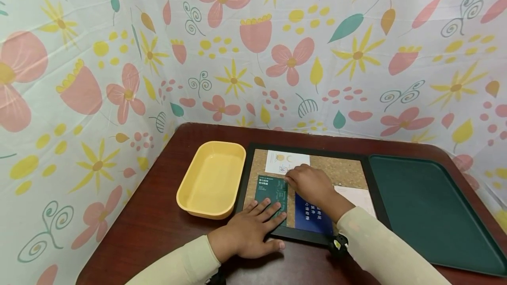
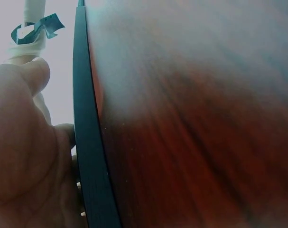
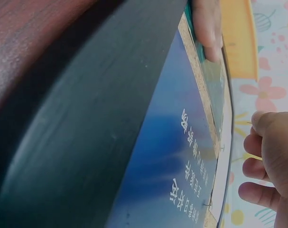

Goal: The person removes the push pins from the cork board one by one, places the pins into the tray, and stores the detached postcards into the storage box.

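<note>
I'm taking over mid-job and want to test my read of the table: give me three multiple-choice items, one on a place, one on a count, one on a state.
1. Where is the yellow tray?
A. left of the cork board
B. on the green tray
C. right of the board

2. How many cards lie on the board?
A. two
B. four
C. six

3. How does the left hand lie?
A. fist
B. flat on the teal card
C. lifted clear

Answers: 1 A, it sits beside the board's left frame. 2 B, teal, blue and two white. 3 B, fingers spread on it.
</note>
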`<state>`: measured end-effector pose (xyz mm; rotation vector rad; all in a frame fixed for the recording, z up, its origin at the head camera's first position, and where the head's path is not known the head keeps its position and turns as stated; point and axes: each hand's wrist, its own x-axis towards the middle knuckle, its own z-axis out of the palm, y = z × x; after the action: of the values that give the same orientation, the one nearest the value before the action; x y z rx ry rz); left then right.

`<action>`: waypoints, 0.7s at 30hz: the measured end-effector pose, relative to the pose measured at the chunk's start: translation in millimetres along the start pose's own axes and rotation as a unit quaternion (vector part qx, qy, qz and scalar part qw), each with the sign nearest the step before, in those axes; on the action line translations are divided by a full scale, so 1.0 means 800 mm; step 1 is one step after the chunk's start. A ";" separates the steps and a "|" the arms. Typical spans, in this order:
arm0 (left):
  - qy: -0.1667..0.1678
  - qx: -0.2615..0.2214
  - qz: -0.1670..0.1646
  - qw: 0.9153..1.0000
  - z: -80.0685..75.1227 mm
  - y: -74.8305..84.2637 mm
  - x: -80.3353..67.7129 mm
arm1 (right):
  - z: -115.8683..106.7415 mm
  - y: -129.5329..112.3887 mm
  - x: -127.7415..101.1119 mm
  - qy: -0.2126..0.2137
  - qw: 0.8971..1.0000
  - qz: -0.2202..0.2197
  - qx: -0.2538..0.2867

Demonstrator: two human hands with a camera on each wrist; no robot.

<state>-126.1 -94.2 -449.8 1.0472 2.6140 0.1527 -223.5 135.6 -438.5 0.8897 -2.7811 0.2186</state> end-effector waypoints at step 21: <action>0.000 0.000 -0.003 1.000 0.000 -0.002 0.000 | -0.009 0.017 -0.016 0.010 1.000 0.014 0.002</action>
<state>-127.0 -94.9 -450.4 1.0399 2.6154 0.1523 -220.0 155.0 -435.7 0.8464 -2.7769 0.2362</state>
